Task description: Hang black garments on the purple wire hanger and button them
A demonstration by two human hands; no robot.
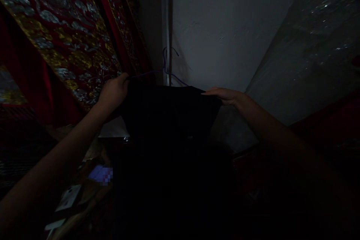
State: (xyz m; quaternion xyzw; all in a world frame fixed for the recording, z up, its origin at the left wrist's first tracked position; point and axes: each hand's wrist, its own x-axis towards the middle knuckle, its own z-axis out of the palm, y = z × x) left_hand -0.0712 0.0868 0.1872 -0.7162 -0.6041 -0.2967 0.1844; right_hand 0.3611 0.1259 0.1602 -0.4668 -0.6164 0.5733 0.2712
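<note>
A black garment (171, 116) hangs in the middle of the view, its lower part lost in the dark. A thin purple-blue hanger (176, 77) rises out of its top edge, with the hook next to a narrow upright pole. My left hand (114, 90) is closed on the garment's upper left corner, close to the hanger's left arm. On the other side, my right hand (223, 95) pinches the upper right edge of the cloth, thumb on top. Between the two hands the cloth's top edge is spread wide. Exactly what kind of garment it is cannot be made out.
Red cloth with gold and silver embroidery (67, 26) hangs at the left. Behind the garment stand a pale wall (219, 26) and the upright pole (168, 15). Clear plastic sheeting (317, 26) covers the right side. Cards or papers (69, 197) lie low at the left.
</note>
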